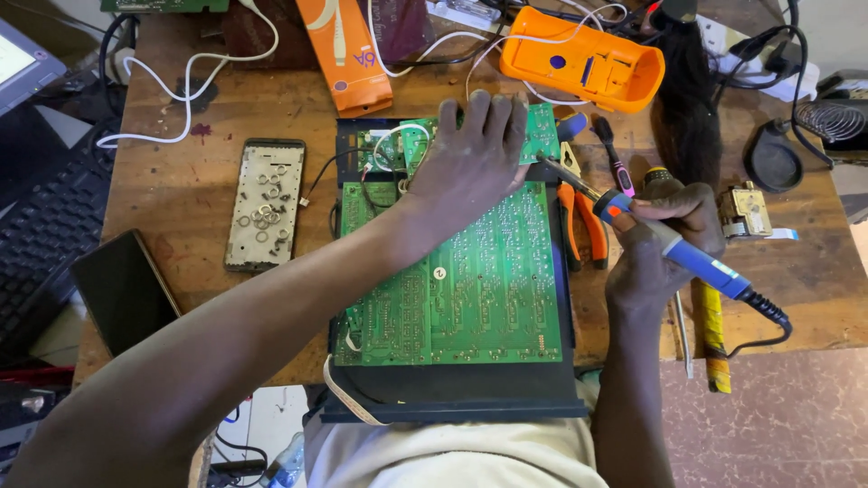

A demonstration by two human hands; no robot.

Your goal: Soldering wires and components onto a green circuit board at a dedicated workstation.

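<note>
The left hand (470, 158) lies flat, fingers spread, palm down on the upper part of the green circuit board (470, 289), holding nothing. The board sits in a dark tray (452, 398) at the middle of the wooden tabletop (181, 181), with the tray's near edge overhanging toward the person.

The right hand (665, 244) is closed around the blue handle of a soldering iron (633, 221). The iron's metal tip points up and left and reaches the board's right edge just beside the left hand's fingers — whether it touches the board cannot be told. Its black cord trails off to the lower right.

Between the board and the right hand lie orange-handled pliers (579, 217), and a small pink-and-black tool (615, 158) lies just above the hand.

At the rear edge of the tabletop:
- an orange, long rectangular package (348, 50) with a white curved graphic, left of centre;
- an orange moulded holster (583, 65) with a round purple mark, right of centre — white cables run around it.

Left of the tray lies an open phone frame (265, 203) holding small rings and screws. A dark phone (122, 289) lies at the left edge, near a black keyboard (41, 244).
</note>
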